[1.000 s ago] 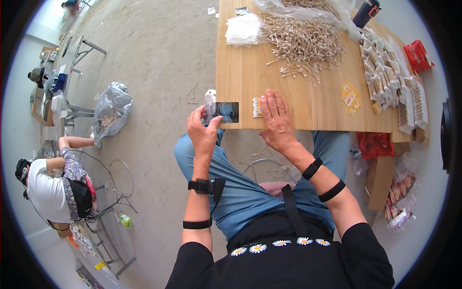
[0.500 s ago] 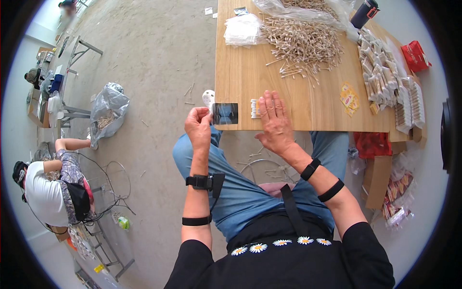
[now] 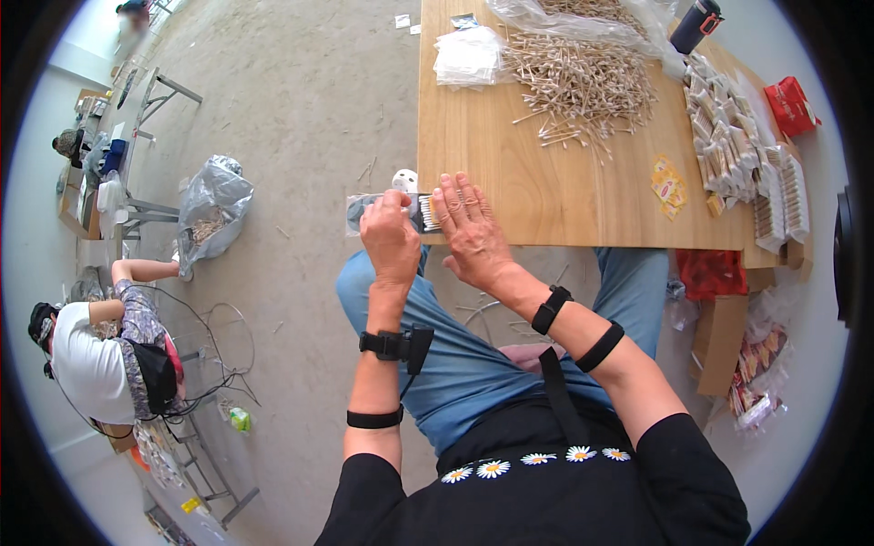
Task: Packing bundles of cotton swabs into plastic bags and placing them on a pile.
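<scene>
At the table's left front corner my right hand (image 3: 473,232) lies flat, fingers stretched out over a row of white-tipped cotton swabs (image 3: 428,215). Part of that row is hidden under the fingers. My left hand (image 3: 391,238) is closed in a pinch just beside it, on a clear plastic bag (image 3: 356,217) that reaches past the table edge. Inside or under the bag is a dark, glossy sheet (image 3: 415,213), whose right end meets the swabs. Whether the swabs are within the bag's mouth cannot be made out.
A large heap of loose cotton swabs (image 3: 583,86) and a stack of clear bags (image 3: 468,59) lie farther back. Packed swabs (image 3: 728,132), yellow cards (image 3: 668,187), a dark bottle (image 3: 696,25) and a red pouch (image 3: 790,106) are right. A person (image 3: 86,364) sits at left.
My right hand has slid left with the swabs to the table's corner. The dark sheet has shifted left, and my left hand has turned over with its fingers curled above the bag.
</scene>
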{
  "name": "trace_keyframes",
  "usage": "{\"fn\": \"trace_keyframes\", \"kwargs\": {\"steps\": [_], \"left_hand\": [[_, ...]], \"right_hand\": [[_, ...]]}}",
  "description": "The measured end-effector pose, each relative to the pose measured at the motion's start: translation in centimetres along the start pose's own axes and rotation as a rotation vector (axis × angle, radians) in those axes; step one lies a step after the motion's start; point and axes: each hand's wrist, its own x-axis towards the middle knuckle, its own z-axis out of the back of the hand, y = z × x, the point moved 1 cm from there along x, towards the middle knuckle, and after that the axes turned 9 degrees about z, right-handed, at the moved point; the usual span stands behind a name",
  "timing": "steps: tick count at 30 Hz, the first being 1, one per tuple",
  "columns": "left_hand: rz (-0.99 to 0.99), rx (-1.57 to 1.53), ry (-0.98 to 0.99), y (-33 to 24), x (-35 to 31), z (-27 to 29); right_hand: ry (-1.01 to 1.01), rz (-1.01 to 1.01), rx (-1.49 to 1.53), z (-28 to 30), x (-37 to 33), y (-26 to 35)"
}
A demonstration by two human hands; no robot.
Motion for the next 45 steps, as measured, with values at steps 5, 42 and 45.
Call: {"fn": "trace_keyframes", "kwargs": {"steps": [5, 42, 45], "left_hand": [[-0.063, 0.091, -0.014, -0.1, 0.1, 0.1], [0.904, -1.442, 0.226, 6.1, -2.1, -3.5], [0.924, -1.435, 0.104, 4.5, -1.5, -3.7]], "right_hand": [[0.014, 0.067, -0.046, -0.5, 1.2, 0.9], [-0.17, -0.043, 0.019, -3.1, 2.9, 3.4], [-0.225, -0.036, 0.041, -3.6, 3.1, 3.5]]}}
